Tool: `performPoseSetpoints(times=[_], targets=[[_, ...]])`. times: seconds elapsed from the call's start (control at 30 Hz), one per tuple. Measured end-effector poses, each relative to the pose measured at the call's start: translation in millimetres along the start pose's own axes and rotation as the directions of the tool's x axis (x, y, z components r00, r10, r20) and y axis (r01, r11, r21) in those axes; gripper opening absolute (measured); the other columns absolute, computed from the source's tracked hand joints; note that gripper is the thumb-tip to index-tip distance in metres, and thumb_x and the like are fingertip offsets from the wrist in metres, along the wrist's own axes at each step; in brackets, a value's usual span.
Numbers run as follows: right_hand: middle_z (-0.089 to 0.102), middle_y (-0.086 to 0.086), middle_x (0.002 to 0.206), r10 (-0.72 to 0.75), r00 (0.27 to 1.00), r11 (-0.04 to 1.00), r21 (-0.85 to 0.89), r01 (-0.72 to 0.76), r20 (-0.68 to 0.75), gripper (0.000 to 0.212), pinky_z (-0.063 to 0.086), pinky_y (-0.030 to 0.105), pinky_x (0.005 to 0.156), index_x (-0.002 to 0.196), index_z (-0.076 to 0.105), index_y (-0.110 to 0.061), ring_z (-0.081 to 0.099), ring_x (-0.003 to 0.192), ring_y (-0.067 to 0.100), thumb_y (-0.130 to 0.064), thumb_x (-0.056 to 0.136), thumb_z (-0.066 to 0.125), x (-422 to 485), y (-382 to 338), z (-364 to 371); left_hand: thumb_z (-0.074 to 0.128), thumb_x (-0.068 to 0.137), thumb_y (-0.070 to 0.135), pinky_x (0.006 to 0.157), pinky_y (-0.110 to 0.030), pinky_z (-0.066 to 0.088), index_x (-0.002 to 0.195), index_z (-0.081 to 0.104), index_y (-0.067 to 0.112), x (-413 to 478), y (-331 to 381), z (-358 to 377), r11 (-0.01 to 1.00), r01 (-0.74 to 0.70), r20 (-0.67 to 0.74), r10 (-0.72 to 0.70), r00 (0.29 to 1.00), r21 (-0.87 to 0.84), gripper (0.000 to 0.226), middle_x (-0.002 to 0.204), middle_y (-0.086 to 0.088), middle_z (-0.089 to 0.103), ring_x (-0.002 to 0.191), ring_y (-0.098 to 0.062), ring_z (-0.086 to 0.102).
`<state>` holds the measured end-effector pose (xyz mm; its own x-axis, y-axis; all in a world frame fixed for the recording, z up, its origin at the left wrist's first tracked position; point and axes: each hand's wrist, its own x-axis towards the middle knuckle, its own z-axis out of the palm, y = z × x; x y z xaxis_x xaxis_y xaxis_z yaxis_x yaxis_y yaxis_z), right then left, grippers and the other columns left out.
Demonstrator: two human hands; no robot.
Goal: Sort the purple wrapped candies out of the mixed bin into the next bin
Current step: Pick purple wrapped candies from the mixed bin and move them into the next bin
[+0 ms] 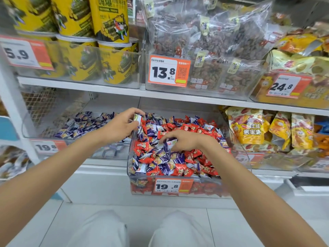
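Note:
A clear mixed bin (142,190) in the middle of the lower shelf holds a heap of red and purple wrapped candies (170,161). To its left stands a second clear bin (26,132) with only purple candies (80,125) in it. My left hand (121,127) hovers at the wall between the two bins, fingers pinched on a purple candy (137,119). My right hand (185,140) lies on the mixed heap, fingers closed around a purple candy (169,144).
The shelf above carries yellow snack cans (110,56), clear bags of dried fruit (204,50) and orange price tags (169,72). Yellow snack bags (249,127) fill the bin on the right. My knees (110,229) are over the tiled floor below.

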<state>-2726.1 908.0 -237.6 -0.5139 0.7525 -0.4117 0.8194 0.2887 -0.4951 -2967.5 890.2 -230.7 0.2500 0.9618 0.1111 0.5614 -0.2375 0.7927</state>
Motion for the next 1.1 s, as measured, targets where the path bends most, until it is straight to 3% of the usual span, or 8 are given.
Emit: performPoseSetpoints(times=[0.13, 0.47, 0.57, 0.63, 0.7, 0.83, 1.0, 1.1], targets=[[0.019, -0.007, 0.161, 0.043, 0.983, 0.992, -0.122, -0.022, 0.176, 0.079, 0.026, 0.046, 0.117, 0.149, 0.029, -0.04, 0.022, 0.146, 0.02, -0.025, 0.085, 0.071, 4, -14, 10, 0.047, 0.099, 0.017, 0.064, -0.034, 0.04, 0.121, 0.051, 0.034, -2, 0, 7, 1.0, -0.017, 0.038, 0.018, 0.999, -0.011, 0.029, 0.086, -0.012, 0.049, 0.07, -0.022, 0.047], [0.044, 0.0, 0.144, -0.062, 0.998, 0.996, 0.07, 0.061, 0.003, 0.047, 0.036, 0.039, 0.105, 0.116, 0.058, -0.025, 0.04, 0.133, 0.024, -0.022, 0.076, 0.082, -1, -8, 18, 0.04, 0.101, 0.022, 0.059, -0.035, 0.033, 0.115, 0.049, 0.03, -9, 16, 12, 0.998, -0.005, 0.041, 0.008, 0.999, -0.067, 0.018, 0.069, -0.002, 0.048, 0.064, -0.019, 0.038], [0.052, -0.002, 0.121, -0.054, 0.991, 0.974, 0.213, 0.079, -0.119, 0.043, 0.048, 0.033, 0.083, 0.112, 0.056, -0.028, 0.057, 0.098, 0.014, -0.014, 0.078, 0.079, -15, 2, 8, 0.046, 0.1, 0.031, 0.06, -0.038, 0.038, 0.109, 0.05, 0.032, -11, 20, 9, 0.998, -0.023, 0.074, 0.028, 0.997, -0.063, 0.01, 0.069, -0.003, 0.052, 0.061, -0.018, 0.044], [0.051, 0.0, 0.094, -0.042, 0.977, 0.939, 0.325, 0.109, -0.207, 0.041, 0.041, 0.029, 0.054, 0.11, 0.055, -0.028, 0.048, 0.057, 0.013, -0.005, 0.082, 0.073, -27, 11, 0, 0.048, 0.1, 0.026, 0.06, -0.041, 0.044, 0.11, 0.052, 0.03, -11, 26, 12, 0.997, -0.02, 0.085, 0.026, 0.996, -0.071, 0.011, 0.079, -0.005, 0.064, 0.064, -0.02, 0.054], [0.05, 0.012, 0.094, -0.007, 0.959, 0.908, 0.399, 0.125, -0.284, 0.04, 0.035, 0.028, 0.048, 0.106, 0.054, -0.029, 0.04, 0.047, 0.014, -0.001, 0.083, 0.071, -40, 21, -8, 0.046, 0.101, 0.02, 0.057, -0.036, 0.048, 0.114, 0.052, 0.026, -10, 31, 18, 0.994, 0.005, 0.099, 0.006, 0.995, -0.109, 0.015, 0.092, -0.002, 0.066, 0.068, -0.02, 0.059], [0.042, 0.004, 0.11, 0.1, 0.946, 0.851, 0.518, 0.08, -0.31, 0.044, 0.044, 0.024, 0.049, 0.109, 0.054, -0.028, 0.046, 0.057, 0.016, -0.001, 0.081, 0.074, -57, 35, -14, 0.046, 0.101, 0.022, 0.051, -0.037, 0.029, 0.11, 0.05, 0.018, -11, 39, 35, 0.995, -0.01, 0.197, 0.029, 0.98, -0.096, 0.01, 0.066, -0.004, 0.038, 0.05, -0.007, 0.035], [0.051, 0.019, 0.104, 0.127, 0.95, 0.727, 0.678, 0.107, -0.286, 0.044, 0.048, 0.025, 0.052, 0.113, 0.052, -0.021, 0.054, 0.074, 0.03, 0.003, 0.082, 0.072, -72, 53, -10, 0.066, 0.088, 0.038, 0.063, -0.023, 0.042, 0.098, 0.044, 0.014, -5, 38, 64, 0.997, -0.008, 0.278, -0.012, 0.961, 0.071, 0.034, 0.101, 0.003, 0.058, 0.066, 0.0, 0.053], [0.049, 0.019, 0.101, 0.158, 0.941, 0.683, 0.721, 0.114, -0.298, 0.035, 0.049, 0.024, 0.054, 0.109, 0.053, -0.02, 0.049, 0.076, 0.028, 0.003, 0.086, 0.067, -80, 58, -8, 0.072, 0.086, 0.023, 0.05, -0.014, 0.034, 0.107, 0.041, 0.006, 1, 37, 83, 0.987, -0.016, 0.294, -0.033, 0.955, 0.162, 0.041, 0.08, 0.005, 0.048, 0.054, -0.001, 0.041]])
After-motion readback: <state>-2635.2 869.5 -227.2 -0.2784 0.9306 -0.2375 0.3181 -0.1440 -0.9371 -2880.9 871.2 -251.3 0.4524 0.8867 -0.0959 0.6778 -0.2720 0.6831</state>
